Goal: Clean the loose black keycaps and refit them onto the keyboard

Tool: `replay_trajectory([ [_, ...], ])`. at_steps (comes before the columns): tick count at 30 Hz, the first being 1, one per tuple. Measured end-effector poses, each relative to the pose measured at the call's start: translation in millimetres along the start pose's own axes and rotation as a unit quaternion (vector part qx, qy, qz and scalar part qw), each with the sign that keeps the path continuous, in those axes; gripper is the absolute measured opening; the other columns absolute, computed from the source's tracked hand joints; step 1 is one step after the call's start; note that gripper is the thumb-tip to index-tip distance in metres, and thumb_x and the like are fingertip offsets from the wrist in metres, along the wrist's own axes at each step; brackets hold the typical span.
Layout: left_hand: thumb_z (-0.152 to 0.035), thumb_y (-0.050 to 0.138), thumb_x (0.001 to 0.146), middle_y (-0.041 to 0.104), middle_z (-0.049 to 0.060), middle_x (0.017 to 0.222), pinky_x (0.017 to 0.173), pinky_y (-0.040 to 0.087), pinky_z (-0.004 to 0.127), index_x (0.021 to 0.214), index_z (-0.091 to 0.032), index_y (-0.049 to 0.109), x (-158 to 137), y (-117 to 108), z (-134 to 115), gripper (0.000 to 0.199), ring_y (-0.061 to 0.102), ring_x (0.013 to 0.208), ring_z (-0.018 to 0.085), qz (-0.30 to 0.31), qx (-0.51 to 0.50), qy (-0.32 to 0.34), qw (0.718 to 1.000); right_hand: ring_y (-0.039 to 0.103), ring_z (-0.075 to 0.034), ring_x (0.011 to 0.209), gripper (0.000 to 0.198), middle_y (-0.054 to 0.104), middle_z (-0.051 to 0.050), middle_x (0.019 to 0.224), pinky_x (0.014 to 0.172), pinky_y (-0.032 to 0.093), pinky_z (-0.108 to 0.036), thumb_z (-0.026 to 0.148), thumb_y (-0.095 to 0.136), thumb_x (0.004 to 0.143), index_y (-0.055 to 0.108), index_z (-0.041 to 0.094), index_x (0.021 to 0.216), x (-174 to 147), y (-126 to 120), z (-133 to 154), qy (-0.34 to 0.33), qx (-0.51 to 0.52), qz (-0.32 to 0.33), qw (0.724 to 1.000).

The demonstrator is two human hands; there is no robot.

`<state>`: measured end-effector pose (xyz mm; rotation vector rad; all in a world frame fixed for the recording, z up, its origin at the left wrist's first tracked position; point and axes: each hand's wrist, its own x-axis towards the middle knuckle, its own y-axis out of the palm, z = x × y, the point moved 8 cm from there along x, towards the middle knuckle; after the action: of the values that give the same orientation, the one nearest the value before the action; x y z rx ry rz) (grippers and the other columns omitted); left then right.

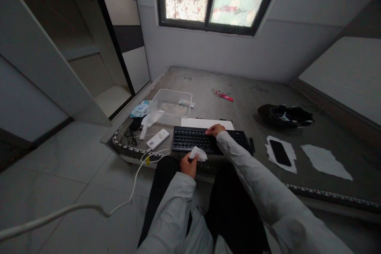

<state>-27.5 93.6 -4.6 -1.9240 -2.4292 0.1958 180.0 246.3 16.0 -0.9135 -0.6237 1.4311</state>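
Observation:
A black keyboard (190, 139) lies near the mattress edge, just beyond my knees. My left hand (188, 165) is closed around a crumpled white tissue (199, 154), which sits at the keyboard's near edge. Over the upper middle of the keys, my right hand (215, 129) rests with its fingers pinched together. Whatever may be between those fingertips is too small to make out. A sheet of white paper (205, 123) lies flat behind the keyboard, partly covered by it.
To the left are a white power strip (158, 139) with a trailing cord, a clear plastic bin (172, 112) and blue packets (139, 109). To the right are a phone (280, 152) on paper, another white sheet (326, 161) and a black cap-like item (284, 117). A red item (224, 96) lies farther back.

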Motion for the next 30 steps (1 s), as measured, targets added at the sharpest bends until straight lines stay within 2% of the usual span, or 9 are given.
replay_trajectory([
  [10,-0.033,0.059,0.068,0.071,0.008,0.082,0.072,0.047,0.029,0.088,-0.012,0.069,-2.5,0.9,-3.9,0.030,0.063,0.082,0.023,0.007,-0.007,-0.010,1.000,0.057,-0.013,0.062,0.032,0.064,0.001,0.065,0.054,0.039,-0.019,0.042,0.075,0.046,0.061,0.020,0.064,6.0,-1.9,-3.4,0.020,-0.077,-0.025,0.997],
  [16,-0.033,0.060,0.067,0.071,0.008,0.082,0.074,0.047,0.030,0.086,-0.013,0.069,-4.3,0.7,-4.4,0.029,0.063,0.081,0.023,0.003,0.004,-0.011,1.000,0.056,-0.014,0.060,0.028,0.059,0.001,0.056,0.053,0.037,-0.020,0.033,0.077,0.044,0.056,0.019,0.055,8.6,0.2,0.3,0.020,-0.063,-0.022,0.998],
  [21,-0.033,0.061,0.066,0.071,0.009,0.082,0.073,0.047,0.030,0.086,-0.012,0.069,-3.8,-4.1,-3.9,0.031,0.064,0.081,0.023,-0.009,-0.004,-0.013,1.000,0.052,-0.011,0.053,0.031,0.051,0.005,0.046,0.049,0.035,-0.019,0.034,0.078,0.041,0.052,0.019,0.050,5.4,-1.5,-3.1,0.029,-0.020,-0.028,0.999],
  [26,-0.035,0.062,0.065,0.071,0.008,0.083,0.076,0.047,0.031,0.086,-0.013,0.069,0.8,-12.3,9.3,0.031,0.063,0.083,0.024,-0.024,-0.016,-0.022,0.999,0.043,-0.008,0.041,0.034,0.046,0.007,0.042,0.043,0.033,-0.019,0.043,0.073,0.048,0.050,0.018,0.052,1.6,-9.6,-19.0,0.040,0.052,-0.038,0.997],
  [30,-0.038,0.062,0.066,0.071,0.007,0.080,0.074,0.047,0.031,0.085,-0.013,0.069,4.8,-17.1,16.1,0.032,0.063,0.079,0.023,-0.011,-0.023,-0.017,1.000,0.040,-0.007,0.040,0.033,0.047,0.007,0.043,0.042,0.032,-0.019,0.044,0.070,0.052,0.049,0.018,0.054,2.4,-29.4,-49.7,0.057,0.088,-0.067,0.992],
])
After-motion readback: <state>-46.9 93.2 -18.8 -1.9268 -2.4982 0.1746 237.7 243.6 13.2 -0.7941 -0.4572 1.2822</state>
